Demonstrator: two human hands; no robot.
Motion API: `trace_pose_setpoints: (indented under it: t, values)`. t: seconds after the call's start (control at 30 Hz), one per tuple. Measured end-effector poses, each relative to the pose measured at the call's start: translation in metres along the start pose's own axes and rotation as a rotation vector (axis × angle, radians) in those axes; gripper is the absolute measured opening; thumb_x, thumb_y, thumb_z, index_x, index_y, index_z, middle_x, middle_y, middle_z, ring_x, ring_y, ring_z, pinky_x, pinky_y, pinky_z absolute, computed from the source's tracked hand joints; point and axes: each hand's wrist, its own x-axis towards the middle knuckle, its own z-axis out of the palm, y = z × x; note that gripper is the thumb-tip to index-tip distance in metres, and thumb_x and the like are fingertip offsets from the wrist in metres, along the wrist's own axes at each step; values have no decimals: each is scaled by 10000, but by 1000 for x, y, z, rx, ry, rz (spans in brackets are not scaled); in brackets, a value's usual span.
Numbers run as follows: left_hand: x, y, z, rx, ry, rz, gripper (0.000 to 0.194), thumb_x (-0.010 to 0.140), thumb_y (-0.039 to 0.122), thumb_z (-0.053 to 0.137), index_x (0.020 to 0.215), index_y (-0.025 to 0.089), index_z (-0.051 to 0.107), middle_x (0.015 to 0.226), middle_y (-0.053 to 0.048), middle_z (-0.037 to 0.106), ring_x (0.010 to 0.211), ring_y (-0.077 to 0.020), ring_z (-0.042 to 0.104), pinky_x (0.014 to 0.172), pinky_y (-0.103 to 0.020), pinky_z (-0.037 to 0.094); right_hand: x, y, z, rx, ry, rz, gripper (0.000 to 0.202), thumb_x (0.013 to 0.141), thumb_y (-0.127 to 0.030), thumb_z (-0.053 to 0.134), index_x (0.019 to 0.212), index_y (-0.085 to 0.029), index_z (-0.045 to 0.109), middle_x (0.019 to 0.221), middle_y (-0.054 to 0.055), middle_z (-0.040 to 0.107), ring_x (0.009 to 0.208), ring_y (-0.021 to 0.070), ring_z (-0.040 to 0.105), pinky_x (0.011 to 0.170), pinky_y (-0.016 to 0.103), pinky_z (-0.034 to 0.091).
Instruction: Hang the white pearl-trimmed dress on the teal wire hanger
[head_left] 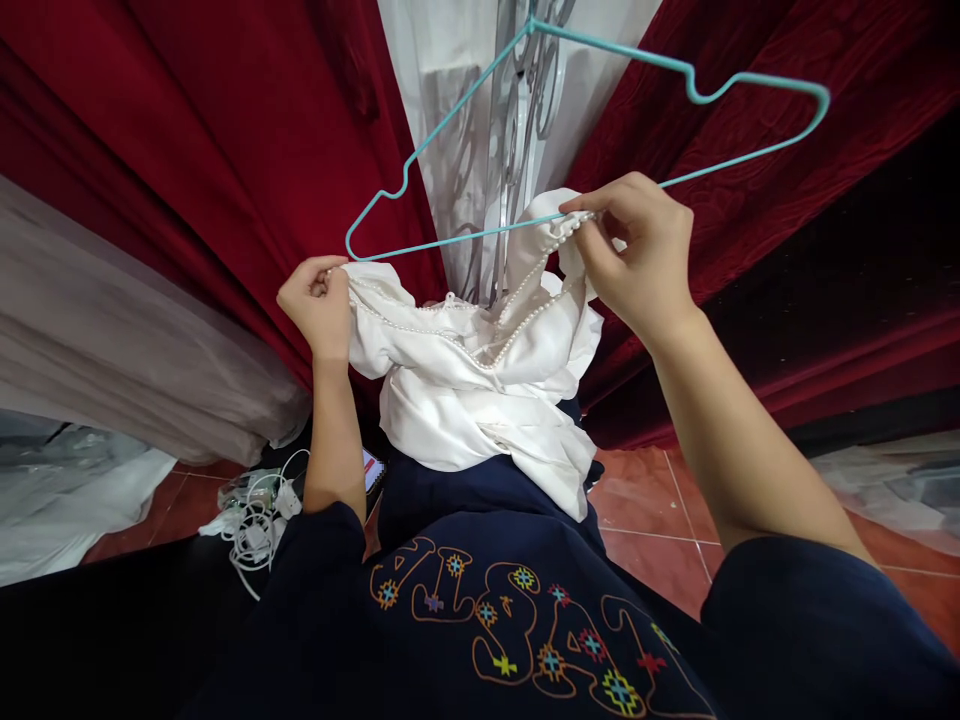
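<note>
A white satin garment [450,410] lies bunched over my lap, its V-shaped neckline edged with small pearl-like beads. My left hand [315,305] is closed, pinching one shoulder of it near the hanger's left corner. On the other side, my right hand [637,255] pinches the opposite shoulder edge between thumb and fingers. The lower bar of a turquoise hanger [465,238] passes at those fingertips, and part of the bar is hidden behind the right hand. The hanger stands tilted above the garment, its upper end near the top of the view.
Dark red curtains [225,130] hang on both sides of a silver ornamental frame [517,130]. Greyish sheer fabric [135,310] hangs at left. White cables [259,530] and a phone-like screen [373,468] lie by my left arm. Red floor tiles [645,490] show at right.
</note>
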Motion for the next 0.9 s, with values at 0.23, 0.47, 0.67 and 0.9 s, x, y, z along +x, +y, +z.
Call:
trace_pose_setpoints:
  t: [0.23,0.47,0.67,0.9]
  values:
    - [74,48,2,-67,-48,130,396,800,-212,588,873,152,726,735,48,636,657,-109,587,657,-300,426,1,-5,4,91,40,-38,230,947,-213,601,1022,-308,796,904,44,691,718,166,525,675,378,420]
    - [103,104,55,35,-376,326,420,760,-75,847,1087,178,774,1062,-21,768,957,-213,727,867,-364,597,-3,-7,11,73,64,9,208,944,-241,626,1019,-334,796,922,33,711,752,175,564,694,374,486]
    - [62,98,77,-154,-434,676,671,863,-123,638,1420,244,573,1452,-42,660,1381,-211,630,1221,-410,521,-1,-7,13,27,64,27,198,973,-318,585,1034,-332,772,951,43,712,822,203,626,754,410,576]
    - [79,98,76,-47,-483,549,482,930,-129,561,1118,263,768,923,9,686,844,-178,719,871,-345,597,-16,9,8,-39,376,-90,234,909,-300,588,1106,-292,714,1186,127,616,1085,301,640,765,445,552]
